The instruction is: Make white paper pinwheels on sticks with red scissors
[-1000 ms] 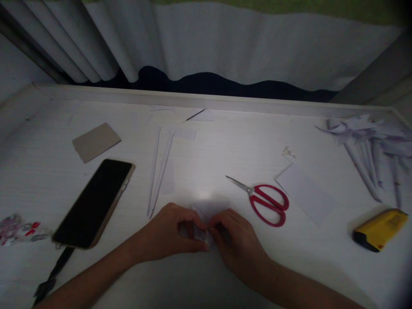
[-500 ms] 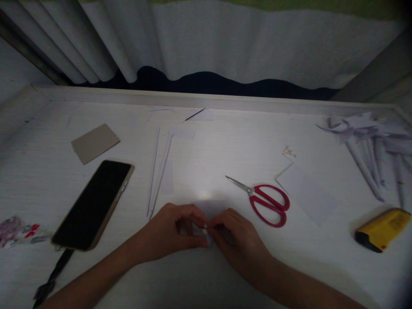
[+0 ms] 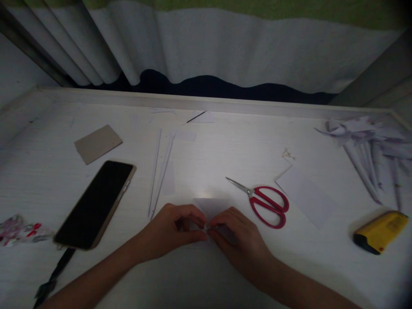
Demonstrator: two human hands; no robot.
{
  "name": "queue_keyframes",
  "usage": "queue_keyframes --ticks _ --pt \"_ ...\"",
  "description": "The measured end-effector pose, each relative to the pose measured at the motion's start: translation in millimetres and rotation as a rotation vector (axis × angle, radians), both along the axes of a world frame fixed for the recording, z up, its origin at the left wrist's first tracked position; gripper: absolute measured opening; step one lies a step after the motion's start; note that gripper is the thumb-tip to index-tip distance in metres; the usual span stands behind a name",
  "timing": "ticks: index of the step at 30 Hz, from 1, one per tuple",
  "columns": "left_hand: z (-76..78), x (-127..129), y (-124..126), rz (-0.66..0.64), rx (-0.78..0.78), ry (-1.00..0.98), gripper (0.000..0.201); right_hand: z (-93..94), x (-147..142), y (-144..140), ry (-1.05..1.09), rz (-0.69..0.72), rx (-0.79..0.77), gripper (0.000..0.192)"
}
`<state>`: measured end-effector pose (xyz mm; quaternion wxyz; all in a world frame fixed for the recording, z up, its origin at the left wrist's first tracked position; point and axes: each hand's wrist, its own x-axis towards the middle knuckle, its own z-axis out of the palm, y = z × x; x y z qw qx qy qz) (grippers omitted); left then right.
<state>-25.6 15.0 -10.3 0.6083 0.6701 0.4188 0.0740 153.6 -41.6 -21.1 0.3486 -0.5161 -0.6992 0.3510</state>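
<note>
A small whitish piece (image 3: 206,226) is pinched at the thumb and finger tips of both hands, the left hand (image 3: 169,231) and right hand (image 3: 240,240) being equally near; the tips are closed and almost meeting. Its long axis cannot be determined, most being covered. White paper (image 3: 210,206) is noted just beyond on the counter (image 3: 206,165). Scissors (image 3: 250,192) are found beyond the right hand, points directed far-left
</note>
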Motion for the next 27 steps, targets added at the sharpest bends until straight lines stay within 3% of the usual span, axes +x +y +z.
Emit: queue_keyframes --ticks 6,20,27 --pt "-0.4 1.2 -0.1 0.015 0.008 -0.008 0.02 -0.8 -0.6 0.3 0.033 0.007 0.013 0.012" --pt "-6.0 -2.3 -1.9 0.026 0.025 0.022 0.024 3.8 3.4 3.2 0.05 -0.001 -0.188 0.012" --pt "-0.5 -1.7 -0.5 -0.033 0.029 -0.088 0.017 5.1 3.2 4.5 -0.016 -0.032 -0.233 0.01"
